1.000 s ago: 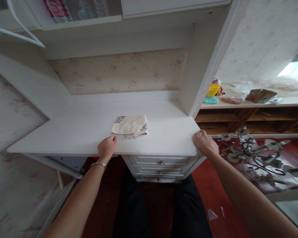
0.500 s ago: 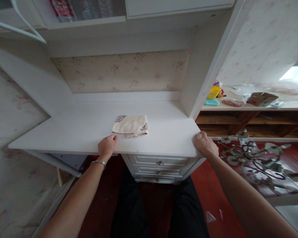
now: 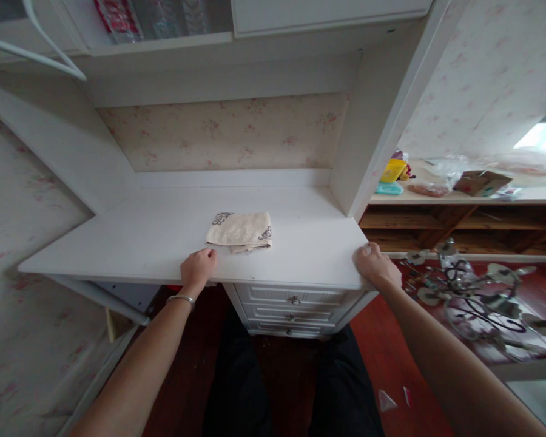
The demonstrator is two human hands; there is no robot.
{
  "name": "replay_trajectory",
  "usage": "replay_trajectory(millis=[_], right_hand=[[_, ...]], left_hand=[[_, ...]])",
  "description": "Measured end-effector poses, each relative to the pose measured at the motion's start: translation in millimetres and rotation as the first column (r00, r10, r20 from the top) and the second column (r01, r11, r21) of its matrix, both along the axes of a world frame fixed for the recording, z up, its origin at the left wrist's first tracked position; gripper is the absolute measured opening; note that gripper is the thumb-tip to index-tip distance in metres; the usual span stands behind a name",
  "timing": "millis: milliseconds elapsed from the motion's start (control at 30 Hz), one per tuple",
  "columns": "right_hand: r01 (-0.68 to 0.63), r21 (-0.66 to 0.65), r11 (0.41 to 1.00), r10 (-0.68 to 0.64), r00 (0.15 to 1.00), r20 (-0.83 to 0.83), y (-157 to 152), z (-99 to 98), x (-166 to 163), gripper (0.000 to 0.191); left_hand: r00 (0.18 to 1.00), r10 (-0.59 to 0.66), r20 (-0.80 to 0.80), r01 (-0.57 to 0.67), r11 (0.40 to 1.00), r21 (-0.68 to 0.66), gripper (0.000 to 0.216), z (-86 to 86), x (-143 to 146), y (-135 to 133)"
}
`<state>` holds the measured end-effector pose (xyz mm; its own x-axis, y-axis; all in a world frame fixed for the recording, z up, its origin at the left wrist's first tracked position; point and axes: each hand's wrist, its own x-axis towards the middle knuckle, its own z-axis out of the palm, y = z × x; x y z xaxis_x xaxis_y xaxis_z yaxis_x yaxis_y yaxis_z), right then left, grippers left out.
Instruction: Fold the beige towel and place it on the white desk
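Note:
My left hand (image 3: pixel 199 268) rests as a closed fist on the front edge of the white desk (image 3: pixel 141 243); no object shows in it. At the desk's right front corner, my right hand (image 3: pixel 375 265) is also curled closed against the top, again with nothing visible in the fingers. Between them, nearer the left fist, lies a folded beige cloth (image 3: pixel 240 230) with dark scroll patterns at its corners. Neither hand touches the cloth. The undersides of both fists are hidden.
White drawers (image 3: pixel 295 300) with knobs sit under the desk. Overhead are a cabinet (image 3: pixel 332 15) and a white metal loop (image 3: pixel 50 36). To the right, a dismantled chandelier (image 3: pixel 477 297) lies on the red floor, below a shelf holding a yellow container (image 3: pixel 394 170) and a cardboard box (image 3: pixel 482 182).

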<state>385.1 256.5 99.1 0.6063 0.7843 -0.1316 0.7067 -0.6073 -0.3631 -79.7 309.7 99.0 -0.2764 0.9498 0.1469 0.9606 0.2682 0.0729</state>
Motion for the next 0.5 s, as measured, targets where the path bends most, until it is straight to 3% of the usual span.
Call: replay_trajectory(millis=[500], right_hand=[[0.002, 0.001, 1.0, -0.002, 1.0, 0.02, 0.3, -4.7, 2.5, 0.06]], left_hand=[[1.0, -0.005, 0.001, 0.005, 1.0, 0.015, 0.044, 0.1, -0.4, -0.5]])
